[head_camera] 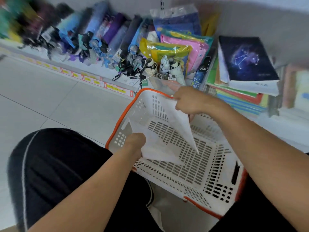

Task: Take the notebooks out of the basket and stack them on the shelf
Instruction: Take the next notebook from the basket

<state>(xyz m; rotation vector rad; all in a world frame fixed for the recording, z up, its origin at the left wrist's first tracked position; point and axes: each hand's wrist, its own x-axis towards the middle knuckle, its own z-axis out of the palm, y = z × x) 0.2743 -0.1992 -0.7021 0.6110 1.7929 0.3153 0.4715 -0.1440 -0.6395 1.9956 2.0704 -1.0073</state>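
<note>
A white plastic basket with an orange rim sits on the floor between my knees. Its slotted bottom shows bare, with no notebook in it. Both hands hold a thin, see-through white sheet or bag over the basket. My left hand grips its lower left edge. My right hand pinches its upper right corner near the basket's far rim. On the low shelf to the right lies a stack of notebooks, topped by a dark blue constellation notebook.
Folded umbrellas fill the shelf's left part, with packaged colourful items in the middle. Yellow price tags line the shelf edge. Grey floor tiles lie to the left. My black-clad knee is at lower left.
</note>
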